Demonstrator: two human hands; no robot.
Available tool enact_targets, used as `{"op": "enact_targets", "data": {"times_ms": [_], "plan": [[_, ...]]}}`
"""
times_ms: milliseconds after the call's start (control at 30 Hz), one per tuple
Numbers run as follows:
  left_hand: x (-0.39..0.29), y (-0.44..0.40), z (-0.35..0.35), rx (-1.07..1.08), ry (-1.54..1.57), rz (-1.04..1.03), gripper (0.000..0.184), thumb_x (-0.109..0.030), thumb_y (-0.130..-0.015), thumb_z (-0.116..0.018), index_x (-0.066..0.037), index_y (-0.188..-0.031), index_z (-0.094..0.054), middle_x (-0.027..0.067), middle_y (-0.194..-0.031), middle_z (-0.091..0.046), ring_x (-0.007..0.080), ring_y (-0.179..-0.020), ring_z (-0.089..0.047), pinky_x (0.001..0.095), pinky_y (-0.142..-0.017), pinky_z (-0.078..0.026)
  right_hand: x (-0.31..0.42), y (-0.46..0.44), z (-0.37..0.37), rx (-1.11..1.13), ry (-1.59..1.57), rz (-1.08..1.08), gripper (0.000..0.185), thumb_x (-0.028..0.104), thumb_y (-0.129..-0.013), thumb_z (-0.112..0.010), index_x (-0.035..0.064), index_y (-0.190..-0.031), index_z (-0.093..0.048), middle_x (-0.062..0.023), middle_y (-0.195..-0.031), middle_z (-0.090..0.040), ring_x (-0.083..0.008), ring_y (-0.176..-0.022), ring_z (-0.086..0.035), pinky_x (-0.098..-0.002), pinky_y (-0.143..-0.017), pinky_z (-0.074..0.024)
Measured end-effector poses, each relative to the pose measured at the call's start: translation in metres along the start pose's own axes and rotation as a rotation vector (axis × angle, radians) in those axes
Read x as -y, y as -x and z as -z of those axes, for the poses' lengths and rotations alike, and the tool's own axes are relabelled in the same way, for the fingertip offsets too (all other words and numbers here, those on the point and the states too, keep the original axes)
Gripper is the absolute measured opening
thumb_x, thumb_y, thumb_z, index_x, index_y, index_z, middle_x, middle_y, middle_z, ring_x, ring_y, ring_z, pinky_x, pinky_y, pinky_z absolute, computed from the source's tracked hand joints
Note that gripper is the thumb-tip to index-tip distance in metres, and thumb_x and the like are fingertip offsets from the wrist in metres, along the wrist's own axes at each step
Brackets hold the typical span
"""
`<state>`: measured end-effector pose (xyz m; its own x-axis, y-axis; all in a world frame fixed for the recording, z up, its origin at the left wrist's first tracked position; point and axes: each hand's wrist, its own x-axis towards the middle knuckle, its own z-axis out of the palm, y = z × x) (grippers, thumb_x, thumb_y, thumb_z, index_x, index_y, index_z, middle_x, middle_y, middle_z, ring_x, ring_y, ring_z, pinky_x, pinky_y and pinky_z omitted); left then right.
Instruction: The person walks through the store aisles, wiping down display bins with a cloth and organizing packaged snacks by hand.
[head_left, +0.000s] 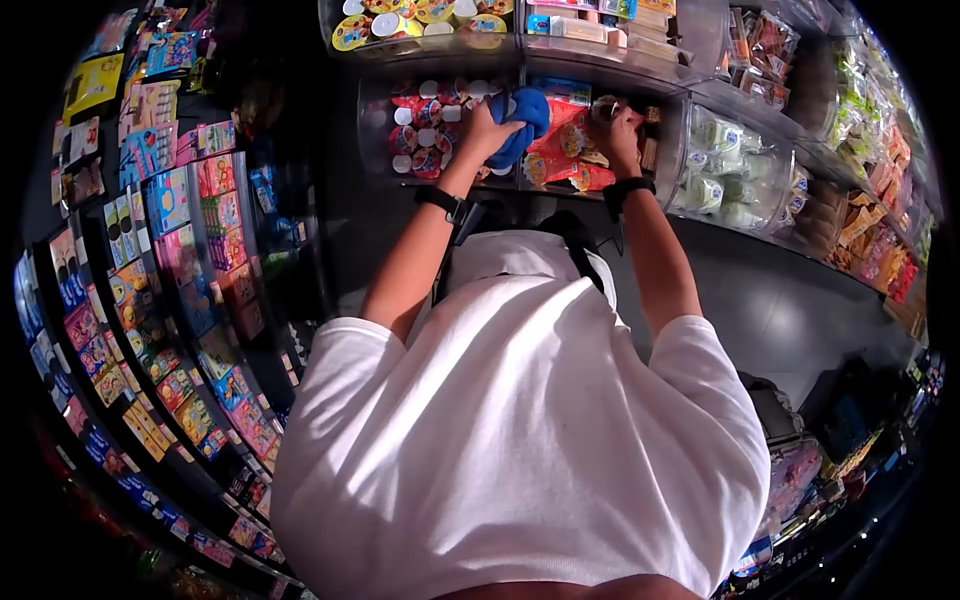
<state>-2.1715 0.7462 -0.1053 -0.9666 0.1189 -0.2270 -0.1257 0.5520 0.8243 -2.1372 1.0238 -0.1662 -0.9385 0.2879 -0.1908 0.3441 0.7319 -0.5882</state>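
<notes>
A bunched blue cloth is in the grip of my left hand, above the bin divider. Under and beside it lie small cups with red labels and white lids in a clear bin. My right hand is over the neighbouring bin, fingers closed on a small packet whose kind I cannot make out. Red packets lie between the two hands, with brown snack packs to the right. Both wrists carry black bands.
Above are bins of yellow-lidded cups and wrapped snacks. To the right, a clear bin holds pale green and white packs. Shelves of colourful packets line the left side. A grey bag is at the lower right.
</notes>
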Motion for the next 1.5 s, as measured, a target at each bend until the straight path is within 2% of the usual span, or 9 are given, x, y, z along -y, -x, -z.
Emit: {"op": "enact_targets", "data": {"times_ms": [300, 500, 600, 700, 767, 900, 967, 1233, 1500], "plan": [[0.001, -0.005, 0.022, 0.537, 0.064, -0.086, 0.038, -0.025, -0.066, -0.086, -0.005, -0.095, -0.072, 0.0112, -0.088, -0.073, 0.0198, -0.080, -0.069, 0.0354, -0.078, -0.052, -0.050, 0.021, -0.024, 0.184, 0.144, 0.010, 0.101, 0.048, -0.072, -0.077, -0.0093, -0.137, -0.024, -0.0380, -0.114, -0.056, -0.0526, -0.104, -0.058, -0.0525, -0.088, -0.0491], [-0.020, -0.068, 0.020, 0.257, 0.164, -0.078, 0.049, -0.038, -0.065, -0.086, -0.001, -0.093, -0.070, 0.0144, -0.087, -0.072, 0.0243, -0.082, -0.070, 0.0358, -0.075, -0.054, -0.031, 0.049, 0.006, 0.180, 0.162, 0.161, 0.126, 0.045, -0.062, -0.085, 0.0027, -0.152, -0.008, -0.0311, -0.135, -0.041, -0.0485, -0.121, -0.042, -0.0524, -0.105, -0.0322], [-0.060, -0.085, 0.032, 0.270, -0.249, 0.097, 0.055, -0.042, -0.063, -0.086, 0.000, -0.093, -0.068, 0.0181, -0.091, -0.071, 0.0342, -0.087, -0.069, 0.0380, -0.076, -0.054, -0.032, 0.046, 0.012, 0.129, 0.117, 0.149, 0.109, 0.037, -0.064, -0.084, 0.0051, -0.148, -0.020, -0.0332, -0.125, -0.046, -0.0497, -0.113, -0.049, -0.0524, -0.098, -0.0405], [-0.047, -0.076, 0.021, 0.070, -0.196, -0.028, 0.056, -0.046, -0.065, -0.085, 0.002, -0.089, -0.069, 0.0153, -0.083, -0.071, 0.0229, -0.078, -0.069, 0.0377, -0.072, -0.053, -0.017, 0.028, 0.028, 0.047, 0.008, 0.165, 0.083, 0.013, -0.072, -0.073, 0.0084, -0.144, -0.031, -0.0291, -0.123, -0.049, -0.0481, -0.110, -0.051, -0.0500, -0.093, -0.0452], [-0.008, -0.077, -0.007, -0.093, 0.115, -0.233, 0.046, -0.030, -0.074, -0.081, 0.000, -0.105, -0.066, 0.0183, -0.100, -0.071, 0.0298, -0.094, -0.069, 0.0382, -0.082, -0.053, -0.011, 0.013, 0.038, -0.010, 0.112, 0.257, 0.070, 0.008, -0.074, -0.067, 0.0089, -0.138, -0.040, -0.0264, -0.124, -0.050, -0.0477, -0.111, -0.050, -0.0512, -0.095, -0.0443], [-0.019, -0.034, 0.005, 0.056, 0.056, -0.116, 0.047, -0.020, -0.075, -0.081, 0.002, -0.111, -0.061, 0.0148, -0.103, -0.070, 0.0242, -0.093, -0.068, 0.0359, -0.082, -0.053, -0.021, -0.029, 0.040, 0.154, 0.082, 0.042, 0.049, 0.009, -0.081, -0.058, 0.0052, -0.129, -0.047, -0.0294, -0.102, -0.062, -0.0458, -0.107, -0.055, -0.0526, -0.091, -0.0450], [-0.020, -0.010, 0.005, 0.059, 0.178, -0.102, 0.049, -0.022, -0.075, -0.080, 0.002, -0.113, -0.061, 0.0190, -0.102, -0.069, 0.0303, -0.093, -0.067, 0.0394, -0.083, -0.051, -0.036, -0.042, 0.035, 0.031, 0.080, 0.294, 0.033, 0.008, -0.084, -0.047, 0.0040, -0.114, -0.060, -0.0318, -0.103, -0.063, -0.0491, -0.103, -0.057, -0.0554, -0.090, -0.0455], [-0.001, 0.046, 0.006, 0.226, 0.110, -0.072, 0.054, -0.025, -0.073, -0.080, -0.004, -0.119, -0.063, 0.0143, -0.108, -0.069, 0.0307, -0.099, -0.067, 0.0389, -0.087, -0.051, -0.022, -0.060, 0.042, 0.232, 0.420, 0.115, 0.029, 0.025, -0.090, -0.047, 0.0045, -0.099, -0.066, -0.0263, -0.102, -0.066, -0.0458, -0.096, -0.063, -0.0528, -0.085, -0.0514], [0.000, 0.024, 0.012, 0.351, 0.144, -0.031, 0.043, -0.023, -0.068, -0.084, -0.006, -0.104, -0.069, 0.0132, -0.094, -0.072, 0.0257, -0.087, -0.070, 0.0356, -0.079, -0.052, -0.021, -0.068, 0.058, 0.393, 0.479, 0.115, 0.027, 0.017, -0.091, -0.042, 0.0080, -0.108, -0.060, -0.0232, -0.111, -0.064, -0.0430, -0.101, -0.062, -0.0524, -0.085, -0.0519]]}}
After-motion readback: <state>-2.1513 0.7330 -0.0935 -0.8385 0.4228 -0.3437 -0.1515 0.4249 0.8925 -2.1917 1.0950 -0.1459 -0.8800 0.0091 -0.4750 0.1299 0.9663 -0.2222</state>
